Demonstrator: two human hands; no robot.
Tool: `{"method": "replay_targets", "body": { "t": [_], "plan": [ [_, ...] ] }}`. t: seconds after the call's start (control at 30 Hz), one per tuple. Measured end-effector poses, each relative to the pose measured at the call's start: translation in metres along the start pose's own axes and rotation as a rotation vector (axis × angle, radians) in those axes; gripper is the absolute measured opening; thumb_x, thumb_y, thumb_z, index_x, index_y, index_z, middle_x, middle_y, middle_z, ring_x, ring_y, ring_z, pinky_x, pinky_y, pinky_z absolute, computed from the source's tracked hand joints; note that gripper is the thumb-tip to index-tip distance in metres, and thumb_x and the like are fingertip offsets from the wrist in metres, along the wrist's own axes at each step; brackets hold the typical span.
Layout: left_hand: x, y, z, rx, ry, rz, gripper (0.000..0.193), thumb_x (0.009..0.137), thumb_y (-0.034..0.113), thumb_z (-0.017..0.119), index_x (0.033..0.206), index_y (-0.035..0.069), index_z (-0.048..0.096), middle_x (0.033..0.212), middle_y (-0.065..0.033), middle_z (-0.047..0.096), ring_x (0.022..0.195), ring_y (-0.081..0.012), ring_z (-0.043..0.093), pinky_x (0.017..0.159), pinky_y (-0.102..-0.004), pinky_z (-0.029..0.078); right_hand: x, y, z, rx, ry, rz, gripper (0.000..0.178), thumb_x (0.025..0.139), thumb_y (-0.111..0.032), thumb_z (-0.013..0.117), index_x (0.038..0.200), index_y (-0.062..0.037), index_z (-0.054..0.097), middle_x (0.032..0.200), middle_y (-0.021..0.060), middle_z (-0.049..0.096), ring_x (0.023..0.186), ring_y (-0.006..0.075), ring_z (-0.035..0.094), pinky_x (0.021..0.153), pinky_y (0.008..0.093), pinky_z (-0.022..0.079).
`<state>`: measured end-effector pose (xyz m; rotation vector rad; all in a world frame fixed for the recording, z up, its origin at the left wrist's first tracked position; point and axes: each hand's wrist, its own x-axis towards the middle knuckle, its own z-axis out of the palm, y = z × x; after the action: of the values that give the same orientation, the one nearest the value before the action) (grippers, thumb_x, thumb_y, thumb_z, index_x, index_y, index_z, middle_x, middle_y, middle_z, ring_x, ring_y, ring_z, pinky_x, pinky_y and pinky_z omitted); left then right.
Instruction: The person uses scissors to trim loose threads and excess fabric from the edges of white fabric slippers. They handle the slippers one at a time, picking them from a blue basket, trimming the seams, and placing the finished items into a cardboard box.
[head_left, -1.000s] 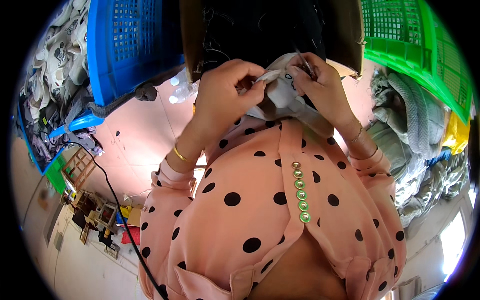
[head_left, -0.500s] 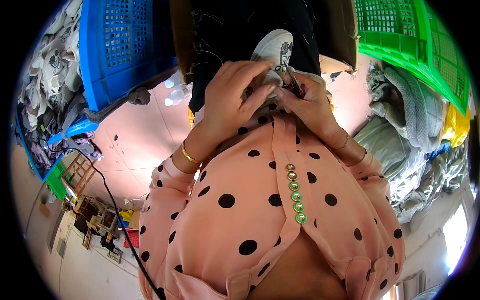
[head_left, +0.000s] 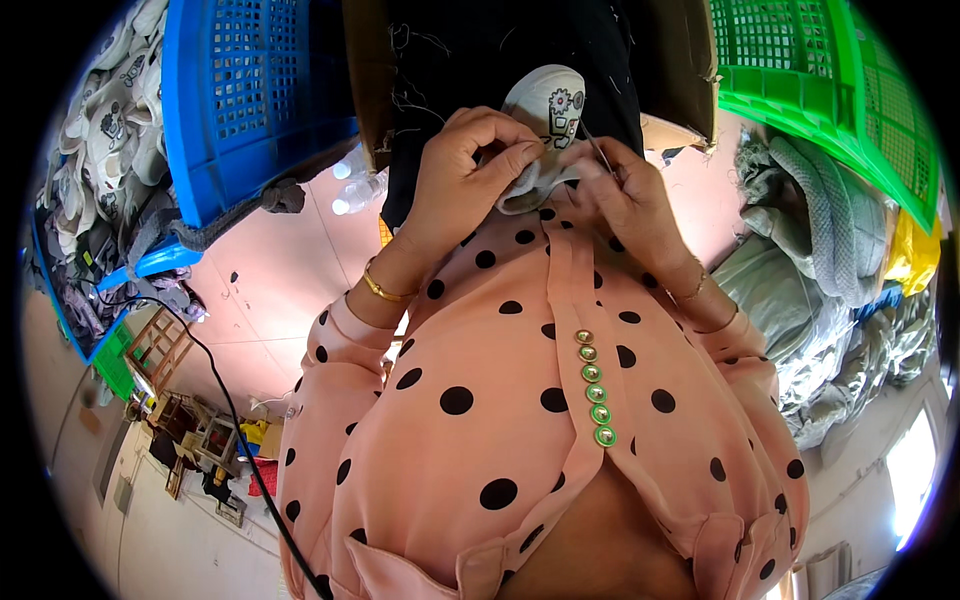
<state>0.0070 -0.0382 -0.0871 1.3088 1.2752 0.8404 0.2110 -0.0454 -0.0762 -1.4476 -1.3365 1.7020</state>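
The white shoe-shaped piece (head_left: 520, 95) is held over the dark trousers (head_left: 445, 60), its rounded toe pointing far; a second ago it was bunched between the hands with most of its surface hidden. Half a second ago a tool lay across the gear-like design (head_left: 560, 101); now the design's far part shows uncovered. The left hand (head_left: 470, 168) has hardly shifted, thumb and forefinger closed on the piece's left side. The right hand (head_left: 632, 198) has drawn slightly right, its fingers curled around a thin metal tool (head_left: 597, 150) whose tip points far and left; those fingers are blurred, so whether they also touch the piece I cannot tell. The blue crate (head_left: 190, 110) at far left and green crate (head_left: 790, 95) at far right stay put.
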Motion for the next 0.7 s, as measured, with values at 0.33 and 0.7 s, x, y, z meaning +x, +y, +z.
{"method": "replay_targets", "body": {
  "t": [0.33, 0.7],
  "plan": [
    [-0.017, -0.013, 0.022, -0.318, 0.220, -0.064, 0.009, 0.092, 0.009, 0.064, 0.093, 0.000, 0.062, 0.091, -0.0034, 0.058, 0.079, -0.0084, 0.055, 0.072, -0.0216, 0.045, 0.020, -0.032, -0.032, -1.148, -0.092, -0.553, 0.040, 0.090, -0.045, 0.059, 0.078, -0.0079, 0.055, 0.054, 0.0058, 0.055, 0.051, 0.0260, 0.059, 0.046, 0.0343, 0.044],
    [-0.021, -0.016, 0.022, -0.250, 0.182, -0.108, 0.011, 0.093, 0.012, 0.063, 0.093, 0.001, 0.061, 0.091, -0.0033, 0.057, 0.078, -0.0083, 0.053, 0.070, -0.0223, 0.045, 0.030, -0.058, -0.029, -1.318, -0.349, -0.578, 0.043, 0.091, -0.044, 0.057, 0.077, -0.0033, 0.060, 0.055, 0.0097, 0.057, 0.052, 0.0278, 0.061, 0.046, 0.0370, 0.044]
  ]
}}
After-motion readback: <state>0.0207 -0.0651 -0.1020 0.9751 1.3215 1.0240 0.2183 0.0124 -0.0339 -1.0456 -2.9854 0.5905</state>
